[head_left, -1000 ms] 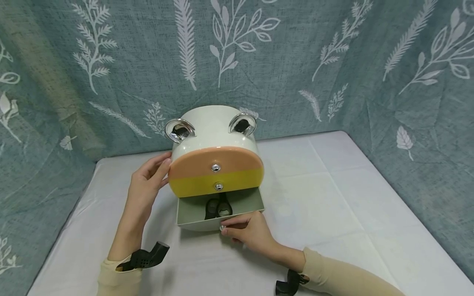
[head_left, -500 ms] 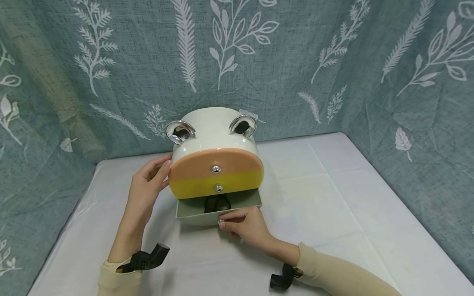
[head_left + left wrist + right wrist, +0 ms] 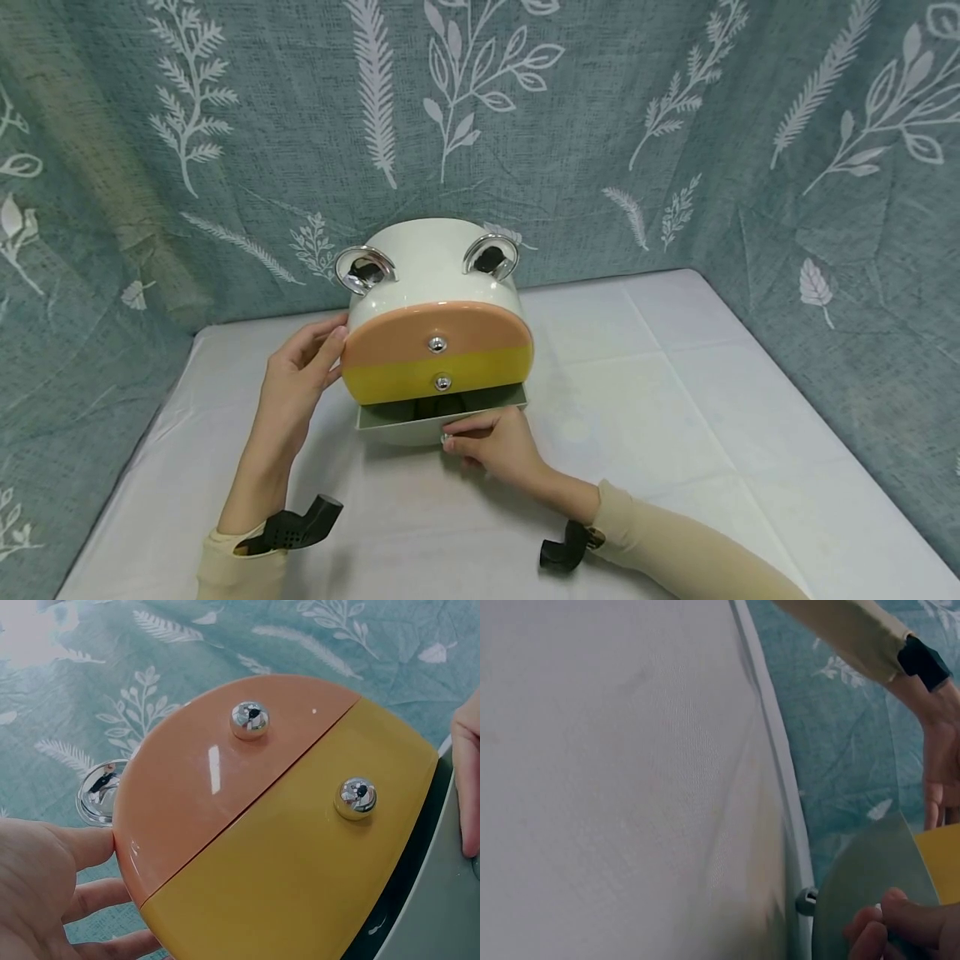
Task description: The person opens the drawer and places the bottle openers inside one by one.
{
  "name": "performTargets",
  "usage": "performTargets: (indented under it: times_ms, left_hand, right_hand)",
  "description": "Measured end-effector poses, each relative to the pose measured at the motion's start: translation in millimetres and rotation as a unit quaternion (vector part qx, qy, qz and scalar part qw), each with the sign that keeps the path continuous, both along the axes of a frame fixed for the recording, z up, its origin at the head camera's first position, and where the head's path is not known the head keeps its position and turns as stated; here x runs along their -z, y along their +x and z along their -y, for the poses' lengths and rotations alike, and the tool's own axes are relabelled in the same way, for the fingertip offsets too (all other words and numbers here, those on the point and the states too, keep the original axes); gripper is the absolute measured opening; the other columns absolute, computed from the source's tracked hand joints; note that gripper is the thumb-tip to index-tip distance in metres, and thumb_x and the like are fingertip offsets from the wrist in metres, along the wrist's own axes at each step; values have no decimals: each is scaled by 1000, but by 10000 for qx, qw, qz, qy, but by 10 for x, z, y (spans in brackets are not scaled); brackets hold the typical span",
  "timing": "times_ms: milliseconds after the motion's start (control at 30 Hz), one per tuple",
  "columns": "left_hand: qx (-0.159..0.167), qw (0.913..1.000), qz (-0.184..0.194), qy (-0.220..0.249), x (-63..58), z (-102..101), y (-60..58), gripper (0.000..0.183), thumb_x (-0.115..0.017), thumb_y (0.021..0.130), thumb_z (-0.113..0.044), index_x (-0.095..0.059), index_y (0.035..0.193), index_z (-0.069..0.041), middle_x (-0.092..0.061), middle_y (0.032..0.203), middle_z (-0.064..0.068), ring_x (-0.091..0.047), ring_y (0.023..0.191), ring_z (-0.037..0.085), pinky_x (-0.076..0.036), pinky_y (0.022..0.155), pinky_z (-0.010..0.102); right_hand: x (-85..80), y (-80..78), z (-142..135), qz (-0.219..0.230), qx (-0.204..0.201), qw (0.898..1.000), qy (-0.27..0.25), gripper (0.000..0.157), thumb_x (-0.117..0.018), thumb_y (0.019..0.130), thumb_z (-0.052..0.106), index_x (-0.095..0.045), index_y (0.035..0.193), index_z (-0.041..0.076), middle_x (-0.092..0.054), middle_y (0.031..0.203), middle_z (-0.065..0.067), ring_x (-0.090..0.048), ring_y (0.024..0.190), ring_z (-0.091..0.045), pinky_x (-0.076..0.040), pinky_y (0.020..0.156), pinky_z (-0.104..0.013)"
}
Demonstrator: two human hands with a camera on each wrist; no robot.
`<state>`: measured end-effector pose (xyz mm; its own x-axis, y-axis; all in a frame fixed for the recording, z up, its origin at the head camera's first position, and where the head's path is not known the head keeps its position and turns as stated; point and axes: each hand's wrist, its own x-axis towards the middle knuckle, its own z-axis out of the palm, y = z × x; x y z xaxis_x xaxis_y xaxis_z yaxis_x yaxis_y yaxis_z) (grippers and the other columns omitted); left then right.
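A small rounded drawer cabinet [image 3: 438,267] stands on the table, white on top with two chrome-ringed eyes. Its orange drawer [image 3: 390,333] and yellow drawer [image 3: 390,381] are closed. Below them, the pale green bottom drawer [image 3: 390,433] sticks out partway. My right hand [image 3: 498,446] pinches that drawer's small knob [image 3: 878,907] between thumb and fingers. Extended fingers of my left hand [image 3: 303,358] rest against the cabinet's left side, the thumb at the front edge. Inside the drawer, a dark pair of scissors [image 3: 435,407] is mostly hidden under the yellow drawer.
A white cloth covers the table [image 3: 637,417]. Behind and at both sides hangs a blue-green curtain [image 3: 562,167] with white leaf prints. Black wrist devices [image 3: 296,525] sit at both sleeve cuffs. Two chrome knobs [image 3: 442,382] project from the upper drawers.
The right hand has moved toward the cabinet, sliding the bottom drawer inward. The scissors in it have passed mostly out of sight. The left hand has stayed in place.
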<state>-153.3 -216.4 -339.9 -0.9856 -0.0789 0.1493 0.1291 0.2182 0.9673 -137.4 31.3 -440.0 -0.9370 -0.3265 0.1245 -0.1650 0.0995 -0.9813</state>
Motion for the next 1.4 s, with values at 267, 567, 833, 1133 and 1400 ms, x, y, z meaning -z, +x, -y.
performTargets:
  times_ms: [267, 567, 833, 1133, 1400]
  left_hand:
    - [-14, 10000, -55, -21, 4, -6, 14, 55, -57, 100, -40, -52, 142, -5, -53, 131, 11, -53, 118, 17, -51, 89, 22]
    - [-31, 9999, -101, -28, 9, -17, 15, 55, -57, 99, -41, -53, 141, -5, -53, 129, 11, -54, 116, 19, -51, 88, 22]
    - [-5, 9999, -163, 2, 11, -3, 11, 55, -58, 99, -40, -53, 141, -5, -53, 128, 12, -55, 114, 18, -51, 87, 21]
    - [-69, 9999, -143, -41, 13, 5, 9, 54, -57, 100, -40, -53, 141, -5, -53, 128, 11, -55, 114, 18, -51, 87, 21]
    - [-112, 9998, -79, -108, 13, 5, 5, 56, -57, 99, -42, -52, 142, -6, -52, 130, 11, -53, 116, 18, -51, 88, 23]
  right_hand:
    - [-200, -10, -1, -68, -32, 10000, -14, 13, -77, 82, -5, -76, 95, -6, -72, 79, -16, -61, 60, -49, -53, 48, -31]
    - [-161, -189, -17, -56, -189, 9998, -68, 13, -77, 82, -5, -76, 94, -8, -72, 78, -16, -63, 62, -48, -57, 55, -52]
    - [-148, -261, -23, 96, -183, 9998, 34, 12, -78, 81, -4, -77, 93, -6, -72, 78, -15, -64, 63, -45, -57, 53, -31]
    - [120, -419, -18, 280, -129, 9995, 14, 12, -83, 79, 6, -81, 90, 6, -73, 76, -5, -67, 61, -36, -58, 54, -35]
    - [94, -465, -50, 262, -270, 9993, 20, 11, -84, 78, 8, -81, 89, 7, -73, 77, -4, -68, 63, -39, -59, 56, -43]
